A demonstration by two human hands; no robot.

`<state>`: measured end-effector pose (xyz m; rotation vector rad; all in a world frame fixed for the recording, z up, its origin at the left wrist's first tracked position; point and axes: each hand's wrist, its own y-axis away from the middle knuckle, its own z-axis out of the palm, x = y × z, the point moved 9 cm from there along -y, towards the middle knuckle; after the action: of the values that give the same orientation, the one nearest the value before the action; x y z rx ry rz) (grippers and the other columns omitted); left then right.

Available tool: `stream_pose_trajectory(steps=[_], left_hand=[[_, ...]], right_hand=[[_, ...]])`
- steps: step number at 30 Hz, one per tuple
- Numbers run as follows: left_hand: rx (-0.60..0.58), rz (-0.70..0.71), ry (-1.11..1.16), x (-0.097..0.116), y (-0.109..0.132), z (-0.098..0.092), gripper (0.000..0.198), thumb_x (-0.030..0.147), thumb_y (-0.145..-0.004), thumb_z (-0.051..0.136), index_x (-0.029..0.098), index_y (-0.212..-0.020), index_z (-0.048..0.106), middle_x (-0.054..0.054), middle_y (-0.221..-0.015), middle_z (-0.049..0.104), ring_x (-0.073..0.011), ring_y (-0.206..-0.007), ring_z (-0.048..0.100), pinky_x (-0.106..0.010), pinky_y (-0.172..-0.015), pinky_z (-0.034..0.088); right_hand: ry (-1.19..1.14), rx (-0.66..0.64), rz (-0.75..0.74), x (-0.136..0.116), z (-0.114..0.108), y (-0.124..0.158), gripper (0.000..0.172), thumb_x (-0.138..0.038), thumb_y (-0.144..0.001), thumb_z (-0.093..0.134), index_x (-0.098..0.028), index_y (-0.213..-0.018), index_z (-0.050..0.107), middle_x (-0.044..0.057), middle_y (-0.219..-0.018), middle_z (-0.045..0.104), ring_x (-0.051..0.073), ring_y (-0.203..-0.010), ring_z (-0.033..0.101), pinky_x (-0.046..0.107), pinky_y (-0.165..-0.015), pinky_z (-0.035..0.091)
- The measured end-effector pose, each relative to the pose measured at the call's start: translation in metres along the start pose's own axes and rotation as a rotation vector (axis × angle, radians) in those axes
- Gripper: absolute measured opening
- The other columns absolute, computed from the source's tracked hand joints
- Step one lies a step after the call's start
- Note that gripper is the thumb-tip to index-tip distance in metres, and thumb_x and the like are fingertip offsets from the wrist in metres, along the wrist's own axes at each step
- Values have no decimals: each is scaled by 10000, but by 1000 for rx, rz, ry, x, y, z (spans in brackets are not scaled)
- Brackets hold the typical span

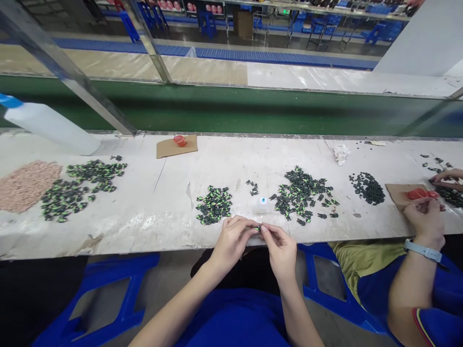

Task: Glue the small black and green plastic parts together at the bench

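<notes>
My left hand [233, 237] and my right hand [280, 245] meet at the table's front edge, fingers pinched together on one small black-and-green part [257, 228] held between them. Just beyond the hands lies a pile of the same black-and-green parts [214, 205]. A larger heap of them [302, 195] lies to the right. A small white bottle [262, 204] stands between the two piles.
A co-worker's hands [427, 217] work at the right by a cardboard piece [398, 193] with a red cap [416, 193]. More dark parts [367, 187], a green-black pile [77, 188], pink pieces [27, 184], a white bottle [50, 126] and a green conveyor belt [231, 108] lie beyond.
</notes>
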<state>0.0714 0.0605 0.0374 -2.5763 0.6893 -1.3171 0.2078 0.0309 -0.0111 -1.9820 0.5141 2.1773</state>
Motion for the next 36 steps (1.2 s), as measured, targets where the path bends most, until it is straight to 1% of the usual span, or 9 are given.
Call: stream_pose_trajectory(steps=[3,6,12,17,20,23,27,30,36], left_hand=[[31,-54,76,-1,0,-2,135,235,-918,545,214,-902,677,-24,-846,726,-179,-799,657,-322,-777,462],[71,-134,188,-2,2,-4,111,236,-885,589,212,-886,698,-34,-845,721,-184,-809,664,-314,-768,497],[105,-302,401,-1,5,-7,100,218,-816,643,206,-872,725,-44,-863,723,-185,-846,682,-290,-778,551],[80,-377,476,3,2,-8,96,225,-780,659,186,-836,727,-49,-835,736,-186,-810,701,-282,-772,566],[80,-372,442,5,1,-12,87,222,-772,658,186,-821,720,-44,-820,734,-183,-788,699,-281,-755,561],[38,-292,352,10,-3,-16,82,222,-791,646,205,-828,717,-36,-823,732,-188,-803,686,-302,-772,537],[-80,-158,224,22,-7,-17,97,210,-824,630,236,-878,706,-18,-847,734,-191,-837,669,-337,-824,478],[-137,-124,175,27,-9,-16,111,193,-837,614,240,-899,693,-11,-870,736,-191,-854,665,-353,-855,437],[-148,-149,168,29,-11,-17,106,187,-815,634,243,-864,709,-7,-834,739,-193,-817,665,-348,-832,434]], right_hand=[[-27,5,-18,-5,1,1,235,-401,-742,727,-181,-823,746,61,-801,767,224,-757,731,365,-758,612],[-15,49,-87,-11,-2,5,201,-363,-761,717,-177,-831,747,65,-812,767,222,-776,731,348,-744,612],[76,102,-360,-28,-4,14,91,-218,-822,663,-194,-849,747,63,-838,758,196,-776,721,310,-711,601],[139,95,-597,-49,-3,22,171,-95,-817,644,-221,-886,735,40,-811,743,178,-757,707,295,-677,591],[182,54,-670,-60,-1,24,226,-54,-815,628,-229,-919,727,42,-823,741,175,-764,704,298,-681,589],[231,-43,-694,-68,0,22,233,-44,-807,630,-227,-919,720,48,-840,741,178,-766,703,302,-679,587],[270,-182,-664,-73,0,17,216,-62,-789,649,-221,-925,703,38,-811,730,161,-707,689,281,-641,582],[259,-192,-606,-70,-3,12,203,-85,-781,650,-216,-931,687,29,-795,713,149,-688,680,258,-625,577],[228,-177,-592,-71,-3,13,144,-104,-754,647,-221,-830,679,3,-696,682,140,-627,644,254,-565,554]])
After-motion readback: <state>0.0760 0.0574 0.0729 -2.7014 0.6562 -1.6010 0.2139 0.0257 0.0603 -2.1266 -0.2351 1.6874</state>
